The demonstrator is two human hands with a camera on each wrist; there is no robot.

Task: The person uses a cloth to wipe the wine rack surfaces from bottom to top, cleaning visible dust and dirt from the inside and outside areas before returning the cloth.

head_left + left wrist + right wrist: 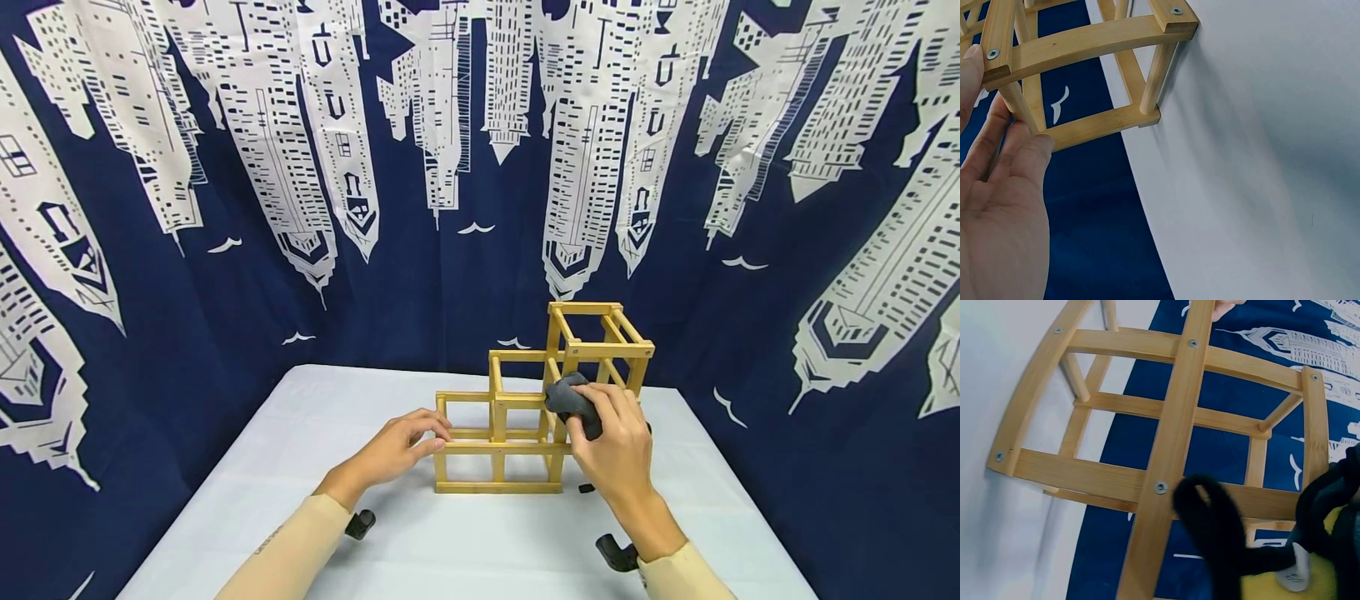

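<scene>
A stepped rack (pixel 498 448) of light wooden bars and dowels stands on the white table. At its lower left end, my left hand (pixel 397 446) holds the frame. In the left wrist view, the thumb of the left hand (pixel 1010 206) is at the screwed corner of the rack (pixel 1085 45), with fingertips behind a dowel. My right hand (pixel 618 433) grips a bunched dark grey cloth (pixel 573 404) against the upright between the middle and tall steps. The right wrist view shows the rack's bars (pixel 1169 444) beside a black loop (pixel 1210 519) and something yellow (pixel 1266 581).
The white table (pixel 450 550) extends around the rack. Behind it hangs a navy curtain (pixel 420 292) with white buildings printed upside down. Black curved pieces (pixel 617 552) show beside both forearms, and a small black piece (pixel 587 488) shows near the rack's base.
</scene>
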